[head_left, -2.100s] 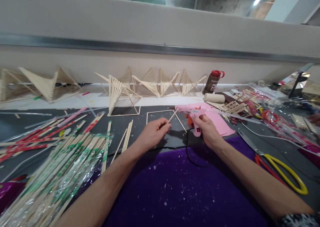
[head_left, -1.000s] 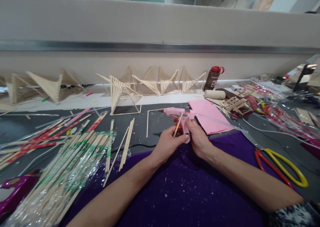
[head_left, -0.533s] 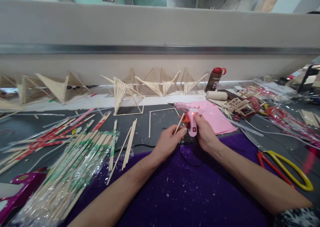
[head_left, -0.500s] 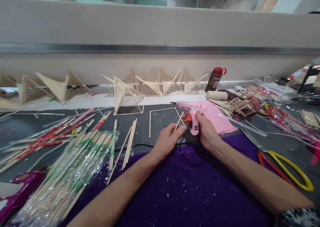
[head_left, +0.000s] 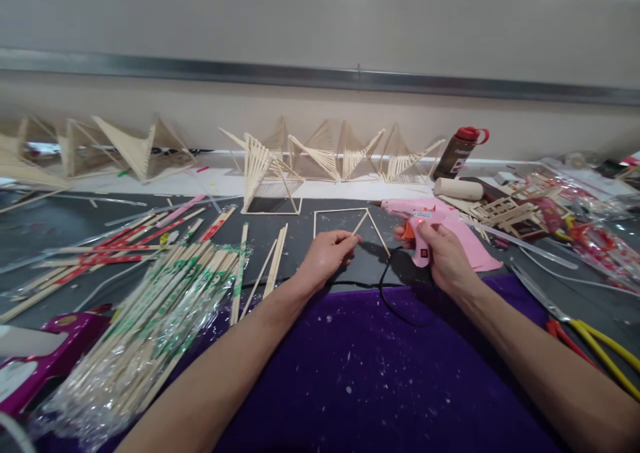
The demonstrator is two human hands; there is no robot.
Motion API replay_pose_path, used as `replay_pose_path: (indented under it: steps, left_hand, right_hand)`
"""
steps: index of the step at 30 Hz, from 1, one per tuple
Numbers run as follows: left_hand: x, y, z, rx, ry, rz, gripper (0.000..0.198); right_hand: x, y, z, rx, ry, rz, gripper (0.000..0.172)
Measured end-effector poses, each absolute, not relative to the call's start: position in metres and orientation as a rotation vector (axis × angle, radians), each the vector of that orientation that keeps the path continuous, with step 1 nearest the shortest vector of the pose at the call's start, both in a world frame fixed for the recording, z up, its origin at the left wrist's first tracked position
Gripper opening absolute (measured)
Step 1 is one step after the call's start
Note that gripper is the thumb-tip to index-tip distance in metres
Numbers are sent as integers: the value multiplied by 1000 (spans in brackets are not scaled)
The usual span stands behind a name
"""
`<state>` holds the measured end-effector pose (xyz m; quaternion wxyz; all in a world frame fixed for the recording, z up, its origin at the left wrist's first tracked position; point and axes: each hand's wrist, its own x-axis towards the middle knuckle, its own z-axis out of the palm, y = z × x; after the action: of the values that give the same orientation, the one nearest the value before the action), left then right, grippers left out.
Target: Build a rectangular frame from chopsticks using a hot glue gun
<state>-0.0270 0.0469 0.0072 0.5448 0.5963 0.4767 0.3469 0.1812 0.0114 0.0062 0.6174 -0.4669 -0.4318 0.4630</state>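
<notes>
My left hand (head_left: 327,256) pinches a short wooden stick (head_left: 359,223) that points up and away from the fingertips. The stick's far end reaches the corner of an open frame of thin sticks (head_left: 343,210) lying on the dark tabletop; whether they touch I cannot tell. My right hand (head_left: 445,250) is wrapped round the handle of a pink hot glue gun (head_left: 407,206), fingers near its orange trigger. Its nozzle points left, above and beyond the frame's right side. A red switch light shows on the handle, and a black cord hangs below.
Finished stick models (head_left: 273,170) line the wall. Bagged chopsticks (head_left: 145,326) and loose sticks (head_left: 275,260) lie left. Pink paper (head_left: 483,253), a bottle (head_left: 457,153) and yellow-and-red scissors (head_left: 555,310) are right. A purple cloth (head_left: 340,373) covers the near edge.
The glue gun has moved right, apart from my left hand. My left hand has brought the stick toward the frame's corner. The view has tilted downward.
</notes>
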Motion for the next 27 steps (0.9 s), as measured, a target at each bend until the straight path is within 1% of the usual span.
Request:
replay_pose_path:
  steps: [3,5,8,11,21,27]
  left_hand:
    - [-34,55,6,1575,1216,894,26]
    - [-37,58,8,1554,1233,906,27]
    - [-39,58,11,1404,1221,840,32]
    - [-38,57,12,1336,1190,780,33]
    - [-34,50,15,1401,1171,703,31]
    - [-34,49,15,1404,1166,706,30]
  right_hand:
    - [182,11,4,-1095,-1021,996,28]
    - [181,10,3,-1107,-1048,966,27]
    - [179,9,1,-1125,-1078,958,26]
    - [178,7,-1,-1131,-1089,966,26]
    - [177,3,3,-1240,-1155,920,32]
    - [176,4,2,-1248,-1163,896,31]
